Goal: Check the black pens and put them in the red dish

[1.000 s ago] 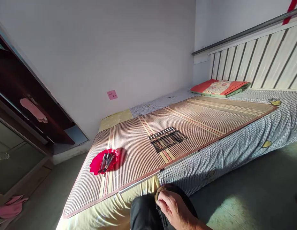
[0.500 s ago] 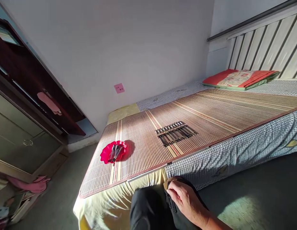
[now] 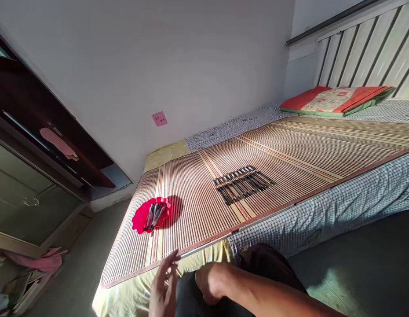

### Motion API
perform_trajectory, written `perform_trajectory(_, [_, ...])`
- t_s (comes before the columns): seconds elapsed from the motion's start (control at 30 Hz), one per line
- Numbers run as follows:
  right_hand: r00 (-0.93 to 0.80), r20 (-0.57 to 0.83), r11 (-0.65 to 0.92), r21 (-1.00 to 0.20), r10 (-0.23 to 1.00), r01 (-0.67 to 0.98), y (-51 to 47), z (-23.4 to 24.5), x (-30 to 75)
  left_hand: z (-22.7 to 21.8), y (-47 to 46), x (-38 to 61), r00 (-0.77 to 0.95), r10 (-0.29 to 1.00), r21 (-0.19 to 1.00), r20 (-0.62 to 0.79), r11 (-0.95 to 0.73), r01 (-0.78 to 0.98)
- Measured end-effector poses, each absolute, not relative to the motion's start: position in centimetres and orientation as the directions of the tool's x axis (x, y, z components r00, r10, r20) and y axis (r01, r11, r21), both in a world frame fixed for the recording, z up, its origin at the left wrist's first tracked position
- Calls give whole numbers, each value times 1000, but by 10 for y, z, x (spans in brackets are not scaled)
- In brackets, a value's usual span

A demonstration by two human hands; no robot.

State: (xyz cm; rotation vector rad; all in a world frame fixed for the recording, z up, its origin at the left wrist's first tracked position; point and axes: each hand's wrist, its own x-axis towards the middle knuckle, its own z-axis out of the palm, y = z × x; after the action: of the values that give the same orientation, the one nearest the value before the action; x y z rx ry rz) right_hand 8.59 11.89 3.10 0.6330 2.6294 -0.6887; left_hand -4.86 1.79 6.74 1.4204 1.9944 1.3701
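My left hand (image 3: 165,284) is raised at the bed's front edge, fingers apart, with nothing visible in it. Close by on the right, my right hand (image 3: 213,281) is bent down over my dark trousers; its fingers are hidden from view. Beyond my left hand, a red scalloped plate (image 3: 140,218) on the mat holds several dark pens (image 3: 154,215). A row of pens (image 3: 242,185) lies side by side on the mat to the right, apart from both hands.
A striped bamboo mat (image 3: 191,211) covers the bed, with checked bedding (image 3: 343,220) hanging over its front. A folded red and floral quilt (image 3: 339,99) lies by the white headboard (image 3: 363,53). A pink note (image 3: 159,118) is on the wall. At left stands a cabinet (image 3: 29,202).
My left hand has come into view at the bottom. My right hand has moved left across my lap, and its fingers have turned out of sight. The view has shifted slightly.
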Motion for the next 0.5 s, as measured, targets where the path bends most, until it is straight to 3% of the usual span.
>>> perform_trajectory(0.17, [-792, -483, 699, -416, 372, 582, 145, 6, 100, 80, 136, -2, -113, 935, 677, 335, -156, 720])
perform_trajectory(0.23, [-798, -467, 682, -441, 381, 584, 147, -1, 106, 76, 179, 18, -48, 944, 583, 325, -160, 797])
perform_trajectory(0.5, [-807, -426, 594, -548, 409, 590, 155, -15, 82, 48, 288, 63, -144, 960, 506, 241, 2, 862])
